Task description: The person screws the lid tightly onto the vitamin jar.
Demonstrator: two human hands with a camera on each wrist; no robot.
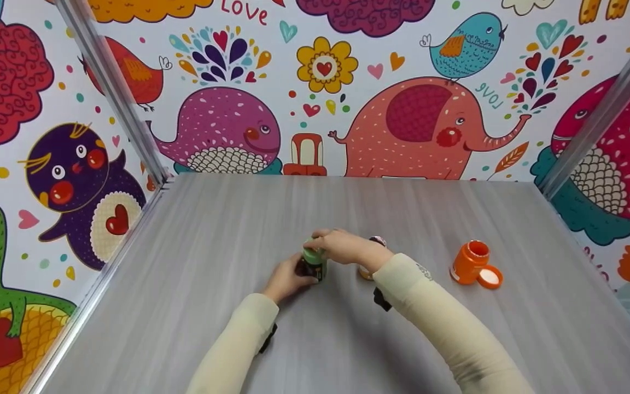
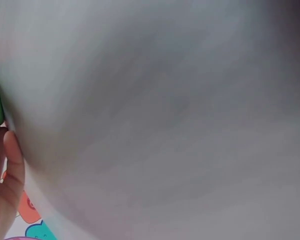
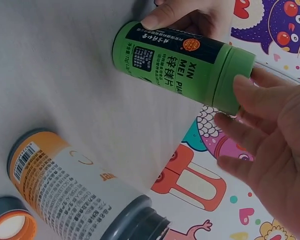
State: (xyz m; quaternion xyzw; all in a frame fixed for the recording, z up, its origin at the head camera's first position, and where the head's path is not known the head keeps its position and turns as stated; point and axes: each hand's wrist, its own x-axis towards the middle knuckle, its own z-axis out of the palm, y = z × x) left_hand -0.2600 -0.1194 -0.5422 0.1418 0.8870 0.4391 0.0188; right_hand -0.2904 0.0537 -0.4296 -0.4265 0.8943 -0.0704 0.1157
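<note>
Watching remotely through the head camera, I see a person's two bare hands meeting near the centre of the frame over a grey tabletop [image 1: 227, 230]. Between them a green bottle [image 3: 172, 65] with a dark label stands roughly upright. I judge the step in hand to be working its green lid [image 3: 232, 80]. The pictures do not tell me which way it is being turned, but the uncapped containers nearby make me think it is being loosened. If so, the next move calls for the left hand [image 1: 287, 280] to steady the body while the right hand [image 1: 342, 246] twists and then lifts the lid.

In the right wrist view, the bottle slants across the top centre. The left hand's fingers grip its body near the base, at the top of the frame. The right hand, at the right edge, pinches the lid between thumb and fingers, the remaining fingers spread below.

At the lower left of that view is an uncapped white-and-orange bottle [image 3: 75, 185], with a loose cap [image 3: 12, 230] near its base. In the head view, an uncapped orange jar [image 1: 468, 262] stands right of centre, its orange lid [image 1: 490, 277] just beside it. The left wrist view is mostly blurred grey.
</note>
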